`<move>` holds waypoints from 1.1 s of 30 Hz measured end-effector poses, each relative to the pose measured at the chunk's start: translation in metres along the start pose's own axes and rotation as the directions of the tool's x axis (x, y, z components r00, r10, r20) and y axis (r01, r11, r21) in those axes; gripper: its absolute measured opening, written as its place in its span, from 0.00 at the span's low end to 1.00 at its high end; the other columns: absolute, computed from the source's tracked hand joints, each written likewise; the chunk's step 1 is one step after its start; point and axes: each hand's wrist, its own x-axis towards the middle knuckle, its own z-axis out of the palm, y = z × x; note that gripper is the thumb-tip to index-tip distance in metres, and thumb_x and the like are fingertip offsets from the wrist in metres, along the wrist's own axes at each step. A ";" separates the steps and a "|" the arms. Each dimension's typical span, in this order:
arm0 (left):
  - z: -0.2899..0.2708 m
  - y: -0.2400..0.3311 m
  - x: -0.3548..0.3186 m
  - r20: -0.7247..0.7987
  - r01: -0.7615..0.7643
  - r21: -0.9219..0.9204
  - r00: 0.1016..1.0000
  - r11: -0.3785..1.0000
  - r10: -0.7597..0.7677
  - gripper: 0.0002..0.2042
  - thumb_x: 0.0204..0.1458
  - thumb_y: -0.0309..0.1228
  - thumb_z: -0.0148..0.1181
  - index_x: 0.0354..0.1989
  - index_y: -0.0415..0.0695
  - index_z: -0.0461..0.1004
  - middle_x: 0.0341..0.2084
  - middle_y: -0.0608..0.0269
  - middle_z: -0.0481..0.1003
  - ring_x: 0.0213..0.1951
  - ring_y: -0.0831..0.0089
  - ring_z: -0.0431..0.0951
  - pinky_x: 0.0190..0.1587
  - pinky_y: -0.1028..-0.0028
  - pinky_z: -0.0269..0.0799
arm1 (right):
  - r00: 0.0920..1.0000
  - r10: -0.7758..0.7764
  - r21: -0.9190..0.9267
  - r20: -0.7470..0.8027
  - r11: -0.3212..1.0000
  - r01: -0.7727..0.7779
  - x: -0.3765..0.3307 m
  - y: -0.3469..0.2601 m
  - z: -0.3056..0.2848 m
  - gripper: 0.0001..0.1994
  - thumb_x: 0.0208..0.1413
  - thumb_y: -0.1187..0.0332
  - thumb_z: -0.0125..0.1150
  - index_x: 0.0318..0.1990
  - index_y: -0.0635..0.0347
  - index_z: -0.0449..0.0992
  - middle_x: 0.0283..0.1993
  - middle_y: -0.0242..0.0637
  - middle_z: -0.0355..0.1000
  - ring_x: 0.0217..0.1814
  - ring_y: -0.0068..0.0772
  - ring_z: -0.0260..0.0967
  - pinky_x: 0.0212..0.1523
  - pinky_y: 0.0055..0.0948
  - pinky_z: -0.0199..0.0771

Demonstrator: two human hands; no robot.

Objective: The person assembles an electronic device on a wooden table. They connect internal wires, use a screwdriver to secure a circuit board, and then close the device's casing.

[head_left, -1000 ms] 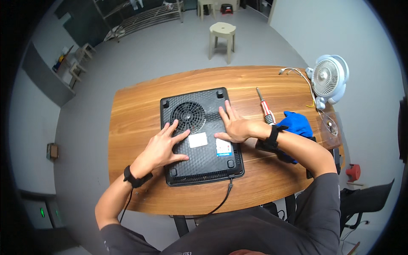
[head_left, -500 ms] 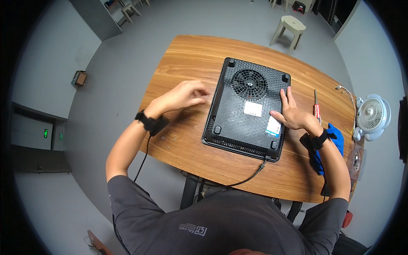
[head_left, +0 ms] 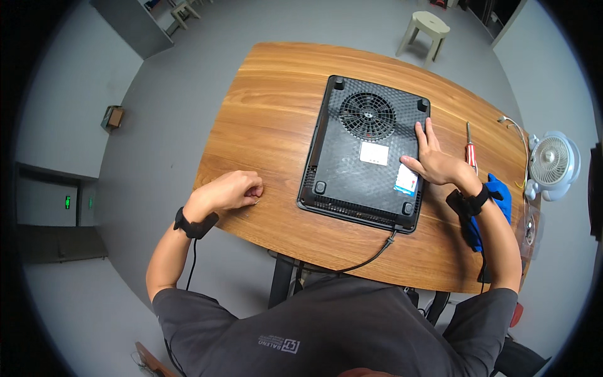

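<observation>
A black induction cooktop [head_left: 352, 169] lies upside down on the wooden table, with its round fan grille, stubby feet and stickers facing up. My right hand [head_left: 436, 160] rests spread along its right edge, the fingers stretched out and the thumb beside a blue-and-white label. To the left of the cooktop, my left hand [head_left: 235, 190] is down at the tabletop near the front left edge. Its fingers are curled together at a tiny light-coloured bit, too small to name; what lies inside them is hidden. Both wrists carry black straps with cables.
Right of the cooktop lie a red-handled screwdriver [head_left: 470, 151] and a blue cloth-like item [head_left: 499, 191]. A pale blue fan [head_left: 554, 160] stands at the far right beside a white cable. The cooktop's power cord [head_left: 377, 254] runs over the table's front edge [head_left: 339, 274]. A stool [head_left: 427, 28] stands beyond.
My left hand has moved away from the cooktop's left side, toward the front left of the table, and its fingers have curled in. My right hand stays on the cooktop. The view has shifted slightly.
</observation>
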 end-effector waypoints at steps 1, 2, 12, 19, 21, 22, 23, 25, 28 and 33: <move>-0.001 0.001 -0.001 -0.004 -0.004 -0.006 1.000 1.000 0.004 0.10 0.47 0.22 0.69 0.34 0.39 0.73 0.30 0.56 0.75 0.34 0.56 0.77 0.38 0.62 0.73 | 1.000 -0.002 0.005 -0.010 1.000 0.002 -0.002 0.001 -0.001 0.55 0.67 0.33 0.45 0.76 0.78 0.30 0.78 0.78 0.17 0.83 0.75 0.26 0.81 0.51 0.41; 0.000 0.001 -0.002 -0.006 -0.010 -0.011 1.000 1.000 0.010 0.10 0.46 0.23 0.69 0.33 0.39 0.72 0.29 0.55 0.74 0.34 0.55 0.76 0.38 0.61 0.73 | 0.999 -0.028 -0.006 -0.036 1.000 0.028 0.001 0.004 0.004 0.56 0.66 0.32 0.45 0.76 0.80 0.32 0.77 0.81 0.19 0.83 0.75 0.24 0.81 0.51 0.39; 0.012 0.008 0.001 -0.094 -0.011 -0.026 0.996 1.000 0.008 0.07 0.47 0.21 0.68 0.34 0.38 0.76 0.29 0.50 0.79 0.34 0.51 0.81 0.39 0.61 0.77 | 0.999 0.029 0.011 -0.039 1.000 -0.029 0.010 -0.002 0.009 0.58 0.63 0.29 0.45 0.77 0.72 0.28 0.78 0.77 0.18 0.82 0.78 0.29 0.79 0.57 0.43; 0.007 0.023 -0.001 -0.142 -0.045 0.137 0.988 0.990 0.064 0.07 0.45 0.18 0.63 0.35 0.35 0.80 0.30 0.49 0.80 0.34 0.53 0.82 0.39 0.63 0.79 | 0.999 0.035 -0.029 -0.012 0.999 -0.035 0.013 0.002 0.015 0.58 0.62 0.24 0.34 0.78 0.68 0.24 0.79 0.71 0.14 0.84 0.72 0.23 0.77 0.63 0.47; -0.002 0.028 0.002 -0.159 -0.051 0.169 0.984 0.984 0.079 0.07 0.46 0.18 0.64 0.35 0.36 0.80 0.31 0.49 0.78 0.35 0.51 0.81 0.41 0.61 0.78 | 0.999 0.038 -0.047 -0.013 0.998 -0.038 0.012 0.000 0.013 0.57 0.63 0.24 0.32 0.78 0.68 0.26 0.80 0.71 0.16 0.83 0.73 0.26 0.78 0.62 0.47; -0.006 0.032 0.003 -0.169 -0.053 0.184 0.982 0.981 0.085 0.07 0.46 0.18 0.64 0.35 0.36 0.81 0.32 0.49 0.78 0.35 0.50 0.80 0.41 0.61 0.78 | 1.000 0.028 -0.042 -0.003 0.999 -0.028 0.008 -0.001 0.008 0.56 0.64 0.26 0.34 0.78 0.68 0.27 0.80 0.71 0.16 0.83 0.72 0.29 0.78 0.60 0.47; -0.012 0.035 0.005 -0.183 -0.065 0.184 0.978 0.981 0.099 0.07 0.46 0.18 0.65 0.35 0.36 0.81 0.32 0.49 0.78 0.35 0.50 0.80 0.41 0.61 0.78 | 1.000 0.018 -0.038 0.007 0.999 -0.018 0.004 -0.002 0.002 0.55 0.65 0.27 0.35 0.78 0.69 0.28 0.80 0.72 0.17 0.83 0.72 0.32 0.78 0.57 0.47; -0.024 0.043 0.015 -0.210 -0.093 0.175 0.969 0.980 0.130 0.06 0.48 0.19 0.66 0.35 0.37 0.82 0.33 0.49 0.77 0.36 0.49 0.79 0.41 0.60 0.77 | 1.000 0.007 0.016 0.025 1.000 -0.007 -0.015 -0.004 -0.019 0.52 0.67 0.31 0.38 0.78 0.70 0.32 0.80 0.71 0.20 0.81 0.69 0.44 0.78 0.50 0.51; -0.038 0.052 0.032 -0.243 -0.156 0.145 0.952 0.977 0.188 0.04 0.51 0.20 0.67 0.35 0.36 0.82 0.32 0.50 0.77 0.36 0.50 0.79 0.41 0.60 0.77 | 0.968 -0.114 0.038 -0.224 0.991 0.125 -0.013 0.040 -0.026 0.44 0.68 0.37 0.48 0.73 0.73 0.54 0.75 0.65 0.53 0.71 0.66 0.62 0.71 0.50 0.64; -0.051 0.070 0.059 -0.394 -0.241 0.132 0.877 0.962 0.274 0.07 0.56 0.24 0.69 0.33 0.33 0.79 0.30 0.52 0.79 0.28 0.65 0.80 0.32 0.68 0.77 | 0.886 0.235 -0.049 -0.399 0.960 -0.277 -0.050 0.078 -0.030 0.32 0.64 0.45 0.59 0.59 0.69 0.66 0.60 0.59 0.67 0.60 0.62 0.73 0.56 0.52 0.78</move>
